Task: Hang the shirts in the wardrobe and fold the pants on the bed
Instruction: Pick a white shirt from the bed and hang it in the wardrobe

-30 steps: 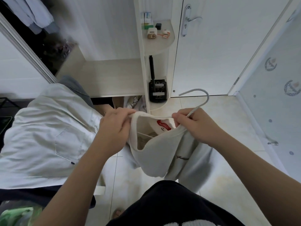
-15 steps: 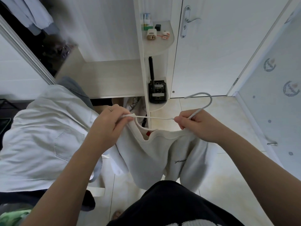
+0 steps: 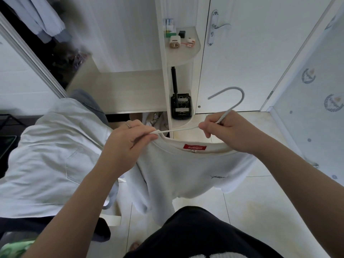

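A white T-shirt point(image 3: 186, 170) with a red neck label hangs in front of me on a white wire hanger point(image 3: 230, 107) whose hook points up and left. My left hand point(image 3: 128, 144) pinches the shirt's collar together with the hanger's arm. My right hand point(image 3: 229, 133) grips the hanger just under its hook. A pale grey shirt point(image 3: 48, 157) lies spread on the bed at the left. The wardrobe point(image 3: 121, 86) stands open ahead, with light garments point(image 3: 42, 21) hanging at the top left.
The wardrobe's rounded end shelves point(image 3: 184, 53) hold small items and a black box. A white door point(image 3: 251, 53) with a lever handle stands shut at the right. Pale floor tiles point(image 3: 260, 211) stretch below. My black-clad body fills the bottom edge.
The shirt's neck has been drawn over the hanger and now hangs straight with the red label showing. My hands moved apart and the hook rose slightly.
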Demonstrator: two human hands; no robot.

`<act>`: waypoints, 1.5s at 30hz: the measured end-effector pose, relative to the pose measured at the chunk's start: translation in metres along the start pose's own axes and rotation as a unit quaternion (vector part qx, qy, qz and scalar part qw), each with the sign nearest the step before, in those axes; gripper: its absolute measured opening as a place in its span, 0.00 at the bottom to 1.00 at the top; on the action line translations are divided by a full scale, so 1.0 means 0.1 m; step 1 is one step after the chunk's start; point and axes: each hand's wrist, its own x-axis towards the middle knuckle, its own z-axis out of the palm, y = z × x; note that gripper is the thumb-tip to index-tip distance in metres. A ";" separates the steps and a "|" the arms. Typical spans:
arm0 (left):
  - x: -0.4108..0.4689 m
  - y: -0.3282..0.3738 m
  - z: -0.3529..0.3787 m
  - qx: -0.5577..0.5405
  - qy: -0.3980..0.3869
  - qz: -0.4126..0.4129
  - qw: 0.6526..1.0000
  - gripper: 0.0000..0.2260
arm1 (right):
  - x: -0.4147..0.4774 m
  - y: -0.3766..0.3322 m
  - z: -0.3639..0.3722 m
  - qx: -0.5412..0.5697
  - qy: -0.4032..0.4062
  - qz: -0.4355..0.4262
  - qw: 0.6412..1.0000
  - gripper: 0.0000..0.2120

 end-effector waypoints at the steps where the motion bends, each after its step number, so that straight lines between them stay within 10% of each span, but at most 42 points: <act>1: -0.02 -0.02 0.00 -0.011 0.004 -0.009 1.000 0.07 | 0.00 -0.02 -0.01 -0.005 0.011 -0.005 1.000 0.18; 5: -0.26 -0.20 0.13 -0.045 0.012 -0.157 0.987 0.26 | -0.01 -0.02 -0.14 -0.025 0.062 -0.008 0.998 0.19; 8: -0.48 -0.31 0.21 0.012 0.087 -0.220 0.972 0.11 | -0.06 0.03 -0.25 -0.028 0.066 0.003 0.997 0.19; 20: -0.09 -0.27 -0.28 0.027 0.121 -0.072 0.990 0.11 | -0.20 0.11 0.01 0.039 0.005 0.034 0.999 0.19; 27: -0.10 -0.34 -0.28 0.065 0.116 -0.136 0.982 0.13 | -0.19 0.01 0.20 0.048 -0.006 0.031 0.998 0.17; 34: 0.01 0.02 -0.01 0.128 -0.101 0.003 0.987 0.10 | -0.03 -0.08 0.39 0.033 -0.035 0.042 0.998 0.15; 41: 0.06 -0.15 -0.16 0.088 -0.013 -0.033 0.995 0.09 | -0.09 0.27 -0.03 0.007 -0.039 0.007 0.999 0.05; 45: 0.07 -0.30 -0.26 0.111 0.036 -0.044 0.992 0.10 | -0.33 0.81 -0.20 -0.066 -0.023 0.099 0.993 0.15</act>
